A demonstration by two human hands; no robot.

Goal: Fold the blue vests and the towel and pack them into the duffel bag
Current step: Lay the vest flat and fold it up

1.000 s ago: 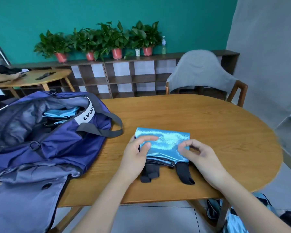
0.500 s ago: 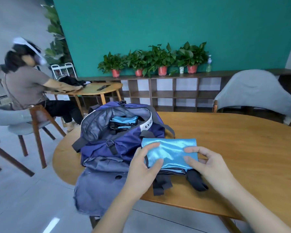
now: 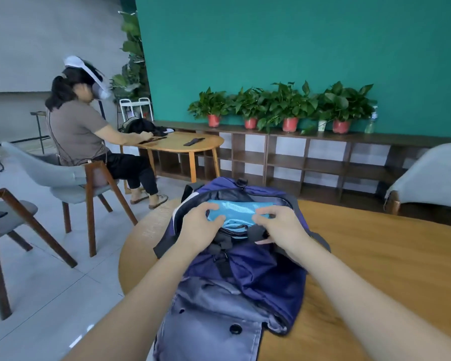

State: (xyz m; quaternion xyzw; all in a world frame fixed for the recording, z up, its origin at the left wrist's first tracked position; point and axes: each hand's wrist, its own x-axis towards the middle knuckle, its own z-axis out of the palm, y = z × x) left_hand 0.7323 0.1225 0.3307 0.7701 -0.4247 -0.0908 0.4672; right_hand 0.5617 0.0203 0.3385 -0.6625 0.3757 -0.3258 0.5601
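Note:
The navy duffel bag (image 3: 266, 272) lies open on the wooden table (image 3: 391, 256), its grey flap hanging over the near edge. A folded shiny blue vest (image 3: 238, 213) with black straps is held over the bag's open mouth. My left hand (image 3: 199, 227) grips the vest's left end, thumb on top. My right hand (image 3: 279, 225) pinches its right end. What lies deeper inside the bag is hidden by the vest and my hands. No towel is in view.
A person with a headset sits on a grey chair (image 3: 71, 178) at a small round table (image 3: 182, 143) to the left. A wooden chair (image 3: 3, 222) stands at the near left. A low shelf (image 3: 310, 157) with potted plants lines the teal wall. A grey-covered chair (image 3: 432, 173) stands right.
Both hands lifted the folded vest off the table and carried it left over the bag's opening. The view swung left, so the bag now lies straight ahead.

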